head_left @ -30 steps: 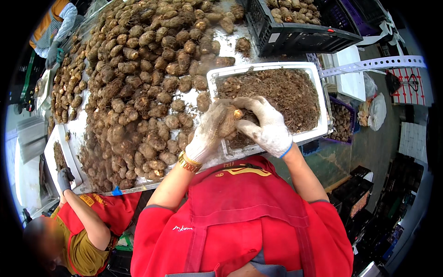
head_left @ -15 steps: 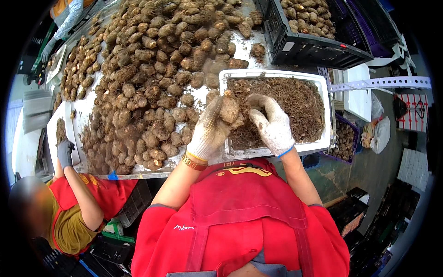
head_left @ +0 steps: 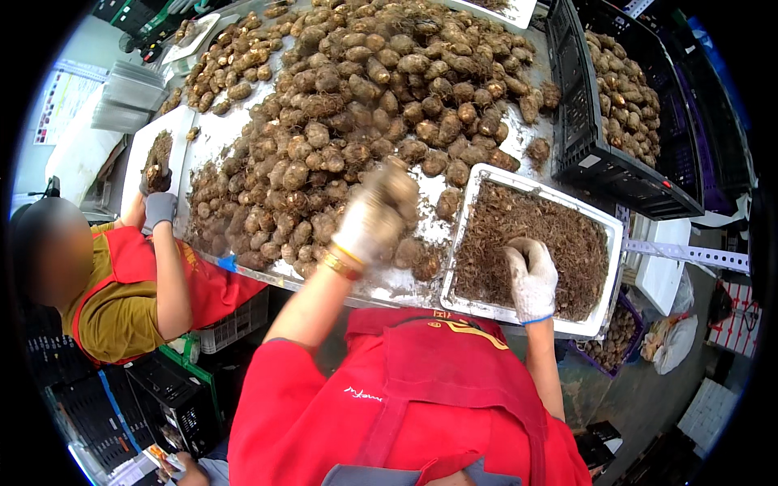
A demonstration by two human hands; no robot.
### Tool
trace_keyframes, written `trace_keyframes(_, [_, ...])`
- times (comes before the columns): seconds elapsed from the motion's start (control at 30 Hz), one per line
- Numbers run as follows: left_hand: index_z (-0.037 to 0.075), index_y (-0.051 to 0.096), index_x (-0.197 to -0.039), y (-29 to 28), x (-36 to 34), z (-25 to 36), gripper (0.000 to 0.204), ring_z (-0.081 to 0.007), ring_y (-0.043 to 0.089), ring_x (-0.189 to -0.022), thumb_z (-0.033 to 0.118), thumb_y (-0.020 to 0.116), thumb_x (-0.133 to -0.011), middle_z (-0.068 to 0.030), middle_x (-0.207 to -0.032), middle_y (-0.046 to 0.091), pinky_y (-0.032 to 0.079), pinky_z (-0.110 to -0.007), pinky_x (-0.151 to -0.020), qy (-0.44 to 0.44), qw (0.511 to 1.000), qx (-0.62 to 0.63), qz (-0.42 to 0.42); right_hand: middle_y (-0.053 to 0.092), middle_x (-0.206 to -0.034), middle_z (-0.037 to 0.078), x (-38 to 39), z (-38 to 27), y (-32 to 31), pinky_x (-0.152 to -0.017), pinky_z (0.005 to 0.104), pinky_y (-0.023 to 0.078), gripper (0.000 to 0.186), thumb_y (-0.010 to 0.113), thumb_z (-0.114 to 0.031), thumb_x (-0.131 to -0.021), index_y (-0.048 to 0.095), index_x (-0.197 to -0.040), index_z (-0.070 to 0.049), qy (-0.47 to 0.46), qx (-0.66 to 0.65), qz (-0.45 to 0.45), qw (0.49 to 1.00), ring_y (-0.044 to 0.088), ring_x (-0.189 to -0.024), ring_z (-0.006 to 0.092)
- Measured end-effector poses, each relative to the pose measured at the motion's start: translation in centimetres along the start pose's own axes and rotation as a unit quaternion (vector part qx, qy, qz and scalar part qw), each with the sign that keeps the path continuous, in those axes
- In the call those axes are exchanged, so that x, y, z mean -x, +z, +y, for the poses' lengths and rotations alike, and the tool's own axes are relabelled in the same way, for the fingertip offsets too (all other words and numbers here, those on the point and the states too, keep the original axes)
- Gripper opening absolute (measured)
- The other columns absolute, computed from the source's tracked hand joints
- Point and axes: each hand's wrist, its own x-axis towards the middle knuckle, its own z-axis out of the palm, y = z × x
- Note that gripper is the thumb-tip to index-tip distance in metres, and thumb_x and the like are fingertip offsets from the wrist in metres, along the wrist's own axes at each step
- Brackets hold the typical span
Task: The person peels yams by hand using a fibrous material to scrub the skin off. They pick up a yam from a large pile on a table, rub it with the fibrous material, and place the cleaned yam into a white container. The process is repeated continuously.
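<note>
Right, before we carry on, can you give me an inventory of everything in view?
Tubers: too many to count, brown, heaped centrally
Table: one, whitish, under the heap
Near tray: one, white, right of heap, holding brown scraps
Left tray: one, white, far left
Black crate: one, black, upper right, tubers inside
Purple crate: one, purple, lower right
Co-worker in apron: one, red-aproned, left
Wristband: one, gold, left wrist
Left hand: one, white-gloved, blurred, over heap's edge; grip unclear
Right hand: one, white-gloved, over near tray
</note>
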Motion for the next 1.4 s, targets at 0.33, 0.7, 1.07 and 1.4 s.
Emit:
trace_keyframes(0.33, [0.0,0.062,-0.088,8.5,-2.3,16.1,0.009,-0.0252,0.067,-0.075,0.006,0.067,-0.083,-0.0156,-0.085,0.066,0.062,-0.031,-0.072,0.41,0.898,-0.154,0.045,0.064,-0.1,0.017,1.6,0.9,1.2,-0.082,0.0396,0.05,0.021,0.061,-0.017,-0.086,0.065,-0.104,-0.006,0.052,-0.002,-0.09,0.995,0.063,-0.093,0.0342])
trace_keyframes(0.7, [0.002,0.062,-0.108,0.8,-2.8,0.6,0.028,-0.0266,0.066,-0.091,0.023,0.061,-0.089,-0.0158,-0.105,0.067,0.053,-0.036,-0.083,-0.006,0.416,-0.908,-0.044,0.063,-0.104,0.017,2.4,1.7,0.9,-0.081,0.0432,0.049,0.023,0.06,-0.021,-0.088,0.063,-0.107,-0.008,0.043,0.03,-0.132,0.99,0.061,-0.095,0.0368])
trace_keyframes(1.07, [0.012,0.062,-0.106,0.3,-0.6,-1.3,0.022,-0.0328,0.064,-0.086,0.022,0.062,-0.087,-0.0148,-0.098,0.06,0.052,-0.04,-0.073,0.084,0.28,-0.954,-0.063,0.062,-0.099,0.017,1.9,0.8,1.1,-0.079,0.0423,0.05,0.022,0.059,-0.018,-0.088,0.064,-0.106,-0.008,-0.012,0.025,-0.23,0.973,0.061,-0.093,0.0362])
trace_keyframes(1.4, [0.0,0.053,-0.125,-0.1,1.1,-3.6,0.035,-0.016,0.06,-0.101,0.023,0.047,-0.099,-0.009,-0.113,0.062,0.05,-0.03,-0.087,-0.108,0.907,-0.334,-0.233,0.064,-0.099,0.017,-0.8,-0.9,0.3,-0.078,0.0348,0.051,0.022,0.057,-0.009,-0.088,0.062,-0.109,-0.002,-0.059,-0.112,-0.103,0.987,0.064,-0.089,0.0319])
